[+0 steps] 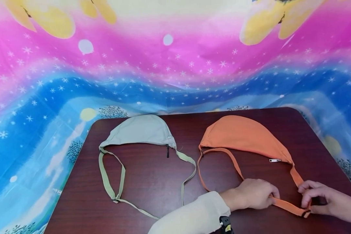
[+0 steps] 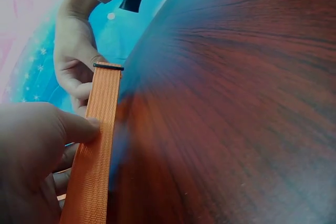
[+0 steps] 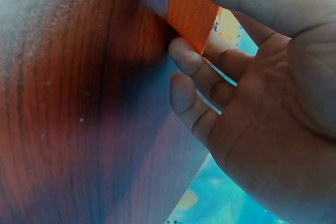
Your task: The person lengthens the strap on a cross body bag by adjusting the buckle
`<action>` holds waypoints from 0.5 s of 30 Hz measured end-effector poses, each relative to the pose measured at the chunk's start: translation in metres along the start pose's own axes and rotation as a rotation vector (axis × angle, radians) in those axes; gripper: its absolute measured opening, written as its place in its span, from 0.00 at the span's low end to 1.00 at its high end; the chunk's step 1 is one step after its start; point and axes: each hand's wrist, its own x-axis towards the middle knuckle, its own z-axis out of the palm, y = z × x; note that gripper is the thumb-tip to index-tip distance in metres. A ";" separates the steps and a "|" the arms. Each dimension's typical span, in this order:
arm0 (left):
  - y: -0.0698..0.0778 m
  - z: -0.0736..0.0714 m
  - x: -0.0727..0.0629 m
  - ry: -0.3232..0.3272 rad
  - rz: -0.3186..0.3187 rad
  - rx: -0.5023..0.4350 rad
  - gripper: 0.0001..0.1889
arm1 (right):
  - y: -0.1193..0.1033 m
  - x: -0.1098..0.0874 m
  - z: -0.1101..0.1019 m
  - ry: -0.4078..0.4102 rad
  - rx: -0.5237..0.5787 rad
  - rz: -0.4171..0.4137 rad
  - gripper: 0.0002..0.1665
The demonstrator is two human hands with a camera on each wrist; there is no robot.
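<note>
An orange crescent-shaped bag (image 1: 240,133) lies toward the back right of the table in the head view, its metal zipper pull (image 1: 274,160) at the lower edge. My left hand (image 1: 255,194) grips the bag's orange strap (image 1: 288,207); the left wrist view shows the left thumb (image 2: 81,128) laid across the webbing. To its right, my right hand (image 1: 327,201) pinches the strap close to a dark slider buckle (image 1: 305,213). In the right wrist view, orange webbing (image 3: 191,14) sits between the right thumb and fingers, while the other fingertips curl loosely below.
A pale grey-green bag (image 1: 143,130) of similar shape lies on the left, with its light green strap (image 1: 105,175) looped toward the front. Both rest on a dark red-brown wooden table (image 1: 152,175). A colourful printed cloth (image 1: 175,74) hangs behind and around it.
</note>
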 end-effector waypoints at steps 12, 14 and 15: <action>-0.017 -0.020 -0.007 0.108 0.020 -0.141 0.04 | -0.009 0.000 0.002 0.268 -0.318 0.006 0.23; -0.022 -0.027 -0.009 0.152 0.038 -0.188 0.05 | -0.016 0.004 0.000 0.349 -0.342 -0.020 0.26; -0.024 -0.030 -0.009 0.176 0.059 -0.219 0.06 | -0.021 0.005 -0.001 0.385 -0.349 -0.017 0.27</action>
